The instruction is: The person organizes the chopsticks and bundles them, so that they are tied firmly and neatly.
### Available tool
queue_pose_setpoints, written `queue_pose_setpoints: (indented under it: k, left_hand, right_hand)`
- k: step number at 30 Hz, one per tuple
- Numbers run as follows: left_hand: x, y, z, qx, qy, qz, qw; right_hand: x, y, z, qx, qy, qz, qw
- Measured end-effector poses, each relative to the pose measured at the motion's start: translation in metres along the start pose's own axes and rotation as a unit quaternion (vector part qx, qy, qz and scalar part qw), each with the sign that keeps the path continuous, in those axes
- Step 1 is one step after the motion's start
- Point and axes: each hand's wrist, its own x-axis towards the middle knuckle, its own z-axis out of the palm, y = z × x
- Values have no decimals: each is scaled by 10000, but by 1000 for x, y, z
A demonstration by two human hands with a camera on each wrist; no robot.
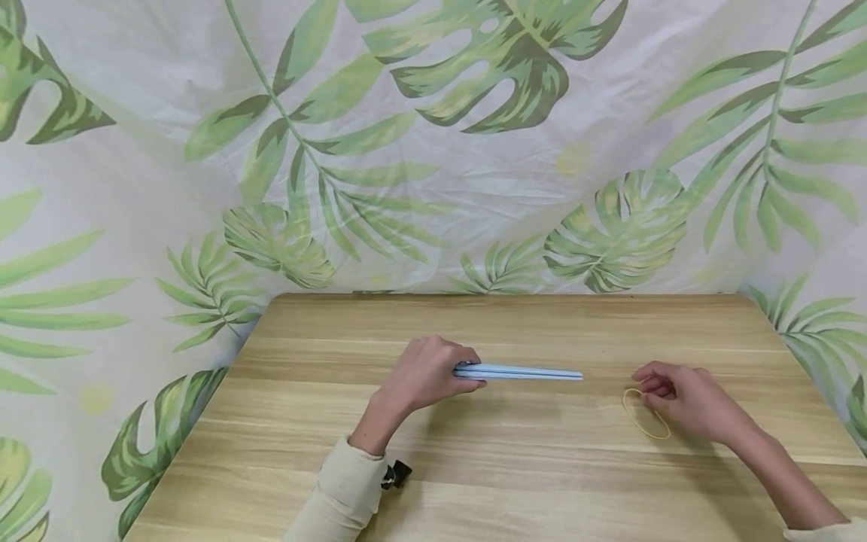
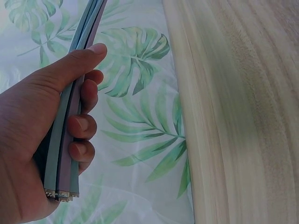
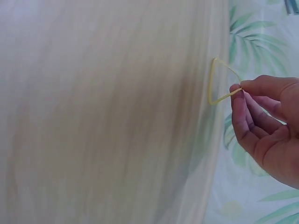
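The left hand [image 1: 423,374] has its grip closed around one end of a bundle of thin pale-blue flat sticks [image 1: 518,372], held level just above the light wooden surface [image 1: 515,482]. The bundle is gathered but not yet bound. The right hand [image 1: 684,399] pinches a thin yellow rubber band [image 1: 645,414] at the surface.

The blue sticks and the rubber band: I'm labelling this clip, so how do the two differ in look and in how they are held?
The blue sticks are long, straight and pale blue; the rubber band is a thin yellowish loop. The left hand grips the sticks as a bundle by one end, fingers curled round them; the right hand only pinches the rubber band at one point with its fingertips. Both are over the wooden table.
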Motion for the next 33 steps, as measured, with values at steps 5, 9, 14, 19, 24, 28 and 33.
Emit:
queue_pose_setpoints:
  k: [5,9,14,19,24,28,33]
  left_hand:
    - [1,0,0,44,-3,4,10000]
    - [0,1,-1,52,-13,-4,10000]
    - [-1,1,0,7,-57,-23,10000]
    - [-1,1,3,5,-111,-49,9999]
    - [-1,3,3,-4,-128,-21,9999]
    - [0,4,4,-12,-157,-31,9999]
    - [1,6,4,9,-150,-48,9999]
  right_hand:
    - [-2,-12,-2,229,167,-108,9995]
    - [0,-23,-3,586,446,-236,9970]
    - [3,-37,0,1110,632,-128,9917]
    - [8,-49,5,1381,649,-27,9883]
    - [15,-58,8,1511,715,-96,9859]
    - [20,-66,7,1586,779,-130,9842]
    - [25,-76,4,1722,828,-103,9815]
